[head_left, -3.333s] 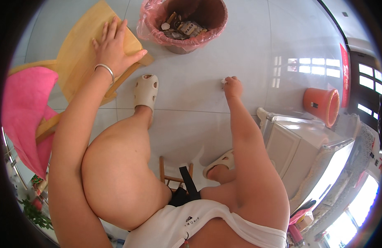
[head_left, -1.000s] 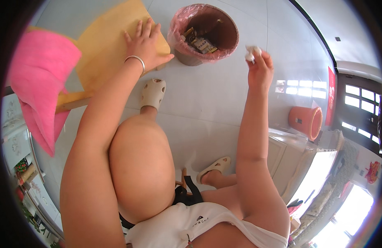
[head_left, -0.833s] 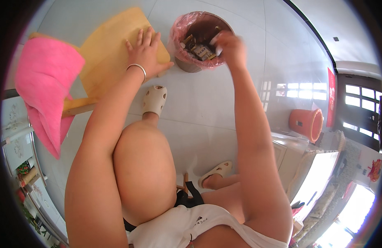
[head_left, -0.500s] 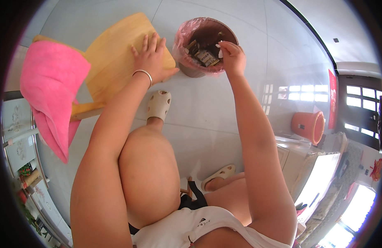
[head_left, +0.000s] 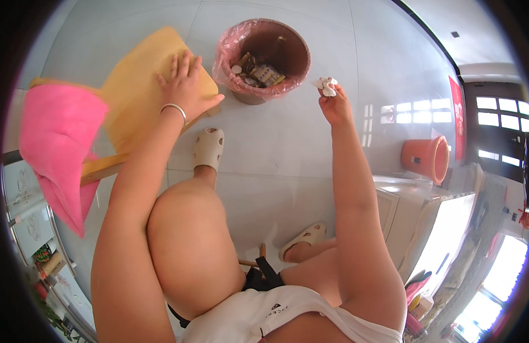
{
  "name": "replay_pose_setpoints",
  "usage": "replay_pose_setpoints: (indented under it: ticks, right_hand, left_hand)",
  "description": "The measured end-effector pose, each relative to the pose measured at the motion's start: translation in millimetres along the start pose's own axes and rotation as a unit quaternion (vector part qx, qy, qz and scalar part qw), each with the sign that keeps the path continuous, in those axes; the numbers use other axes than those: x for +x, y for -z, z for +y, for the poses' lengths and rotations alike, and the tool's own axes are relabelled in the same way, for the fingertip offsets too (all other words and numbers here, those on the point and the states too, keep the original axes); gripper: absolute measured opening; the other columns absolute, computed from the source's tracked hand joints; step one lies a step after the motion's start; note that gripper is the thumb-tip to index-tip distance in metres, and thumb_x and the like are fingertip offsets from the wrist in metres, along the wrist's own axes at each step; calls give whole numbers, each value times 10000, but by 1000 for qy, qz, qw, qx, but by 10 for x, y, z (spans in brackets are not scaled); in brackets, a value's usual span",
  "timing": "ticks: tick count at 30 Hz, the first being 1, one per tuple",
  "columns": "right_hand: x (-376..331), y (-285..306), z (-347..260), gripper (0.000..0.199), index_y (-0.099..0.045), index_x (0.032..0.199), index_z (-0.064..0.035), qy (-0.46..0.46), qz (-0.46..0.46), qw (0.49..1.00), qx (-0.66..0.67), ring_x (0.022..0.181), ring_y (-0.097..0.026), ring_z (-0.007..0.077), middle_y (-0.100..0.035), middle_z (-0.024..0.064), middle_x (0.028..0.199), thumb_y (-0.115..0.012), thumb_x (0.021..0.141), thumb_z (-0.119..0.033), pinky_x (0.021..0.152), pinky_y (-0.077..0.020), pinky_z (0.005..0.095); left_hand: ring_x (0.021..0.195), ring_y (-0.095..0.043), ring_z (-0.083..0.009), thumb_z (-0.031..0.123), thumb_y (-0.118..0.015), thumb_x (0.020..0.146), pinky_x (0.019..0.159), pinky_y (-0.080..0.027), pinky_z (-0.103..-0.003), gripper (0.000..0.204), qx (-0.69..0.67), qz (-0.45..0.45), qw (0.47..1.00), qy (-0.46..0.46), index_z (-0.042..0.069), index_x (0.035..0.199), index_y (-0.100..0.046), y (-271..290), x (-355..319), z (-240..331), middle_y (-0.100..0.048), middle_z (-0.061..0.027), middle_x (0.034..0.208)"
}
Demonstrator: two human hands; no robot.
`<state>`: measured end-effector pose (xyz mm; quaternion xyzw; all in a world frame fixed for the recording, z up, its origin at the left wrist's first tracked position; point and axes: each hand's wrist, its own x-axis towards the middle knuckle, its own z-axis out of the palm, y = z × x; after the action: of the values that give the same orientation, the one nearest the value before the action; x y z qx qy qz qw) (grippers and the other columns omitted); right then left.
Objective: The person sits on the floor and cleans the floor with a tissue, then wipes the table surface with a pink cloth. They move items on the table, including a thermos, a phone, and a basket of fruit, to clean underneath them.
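Note:
My left hand [head_left: 181, 88] lies flat with spread fingers on the wooden seat of a chair [head_left: 133, 86]. A pale bangle circles that wrist. A pink cloth [head_left: 61, 131] hangs over the chair's back at the left. Out to the right, my right hand [head_left: 336, 106] pinches a crumpled white tissue [head_left: 327, 87], held beyond the bin's right side and apart from it. The trash bin [head_left: 298, 57] is brown, lined with a thin pink bag, and has several bits of litter at its bottom.
Light grey tiles [head_left: 276, 146] make up the floor. An orange-red bucket [head_left: 419, 160] stands at the right, near a white cabinet [head_left: 413, 223]. A cream clog [head_left: 208, 150] is on my left foot. At the far left stands a glass-panelled rack [head_left: 32, 203].
My right hand has moved from over the bin's rim to the right, away from it, with the tissue still pinched. My left hand stays on the chair seat. The whole view has shifted slightly.

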<state>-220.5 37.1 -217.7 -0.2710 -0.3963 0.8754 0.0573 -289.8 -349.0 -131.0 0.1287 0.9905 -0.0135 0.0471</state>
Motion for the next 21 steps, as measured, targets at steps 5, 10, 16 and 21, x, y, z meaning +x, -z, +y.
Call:
replay_pose_setpoints:
  ticks: [5, 10, 16, 21]
  right_hand:
    - [-55, 1621, 547, 179, -678, 1086, -10, -54, 143, 933, -327, 850, -672, 180, -708, 76, 986, -667, 923, -83, 692, -554, 308]
    - [-519, 2066, 1089, 167, -710, 1000, -19, 43, 292, 731, -615, 773, -672, 180, -703, 82, 846, -704, 839, -63, 728, -548, 317]
    - [-608, 2263, 1724, 157, -760, 875, -59, 93, 306, 767, -557, 848, -660, 210, -711, 92, 958, -639, 803, 10, 759, -515, 335]
    - [-950, 1599, 2042, 218, -768, 912, -68, 76, 180, 779, -595, 929, -652, 235, -701, 56, 1031, -611, 814, 48, 812, -518, 329]
  left_hand:
    - [1523, -126, -293, 656, -711, 739, 1139, -186, -690, 1051, 11, 11, 1000, -7, 149, 1551, -277, -106, 33, 14, -176, -72, 1646]
    - [1519, -140, -292, 630, -738, 730, 1132, -194, -695, 1048, 25, 25, 999, -8, 147, 1545, -290, -173, 21, -53, -194, -66, 1640]
    - [1515, -155, -300, 603, -761, 723, 1121, -198, -708, 1043, 3, 49, 998, -27, 144, 1539, -302, -252, 75, -4, -207, -70, 1637]
    - [1514, -159, -306, 616, -756, 724, 1119, -200, -713, 1044, 11, 54, 998, -25, 150, 1540, -301, -261, 37, -83, -202, -70, 1640]
